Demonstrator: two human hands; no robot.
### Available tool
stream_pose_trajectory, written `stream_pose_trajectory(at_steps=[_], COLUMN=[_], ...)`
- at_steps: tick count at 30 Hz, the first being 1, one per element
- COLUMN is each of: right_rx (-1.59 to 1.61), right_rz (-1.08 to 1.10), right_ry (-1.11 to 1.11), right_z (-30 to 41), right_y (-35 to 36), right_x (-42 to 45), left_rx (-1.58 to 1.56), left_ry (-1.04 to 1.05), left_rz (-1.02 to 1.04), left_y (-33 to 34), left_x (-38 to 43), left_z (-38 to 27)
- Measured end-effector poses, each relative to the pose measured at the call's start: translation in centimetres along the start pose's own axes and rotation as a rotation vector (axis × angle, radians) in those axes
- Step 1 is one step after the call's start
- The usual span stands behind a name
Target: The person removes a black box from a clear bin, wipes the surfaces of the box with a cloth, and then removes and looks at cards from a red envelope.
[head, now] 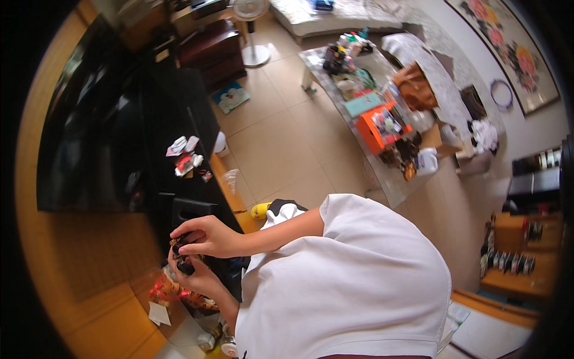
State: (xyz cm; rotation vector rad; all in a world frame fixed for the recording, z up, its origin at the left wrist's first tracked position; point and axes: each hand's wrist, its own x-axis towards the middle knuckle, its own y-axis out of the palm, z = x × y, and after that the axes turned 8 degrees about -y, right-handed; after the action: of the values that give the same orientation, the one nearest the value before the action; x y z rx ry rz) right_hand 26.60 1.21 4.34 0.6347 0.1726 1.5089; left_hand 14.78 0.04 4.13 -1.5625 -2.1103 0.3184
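Note:
My right hand (210, 238), the upper one, pinches a small dark item with a gold-coloured end (173, 242) between thumb and fingertips. Just below, my left hand (197, 276) is curled around a small black rounded object (184, 268). The hands meet closely, and whether these are parts of one thing I cannot tell. Beyond my right hand, a black box-like object (193, 208) stands on the black cabinet top (197, 121). A tiger-striped plush figure (168, 287) with red trim lies beside my left hand, partly hidden by it.
Crumpled papers and wrappers (184, 155) lie on the cabinet, before a large black television (89, 134). Across the tiled floor (278, 143), a low table (399, 188) carries an orange box (374, 130), a brown leather bag (415, 87) and bottles. A pedestal fan (255, 54) stands farther off.

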Motion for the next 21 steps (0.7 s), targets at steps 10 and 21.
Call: stream_pose_trajectory(at_steps=[10, 21], right_rx=[0.422, 0.682], right_rz=[-0.351, -0.511], right_ry=[0.563, 0.766], right_z=[-1.9, -6.5], right_y=[-4.8, -13.7], right_x=[-4.5, -6.2], left_rx=[-0.276, -1.160], left_ry=[-0.286, -0.891], left_rz=[0.631, 0.382], left_y=[1.8, -6.0], left_x=[-1.5, 1.6], left_z=[1.6, 5.7])
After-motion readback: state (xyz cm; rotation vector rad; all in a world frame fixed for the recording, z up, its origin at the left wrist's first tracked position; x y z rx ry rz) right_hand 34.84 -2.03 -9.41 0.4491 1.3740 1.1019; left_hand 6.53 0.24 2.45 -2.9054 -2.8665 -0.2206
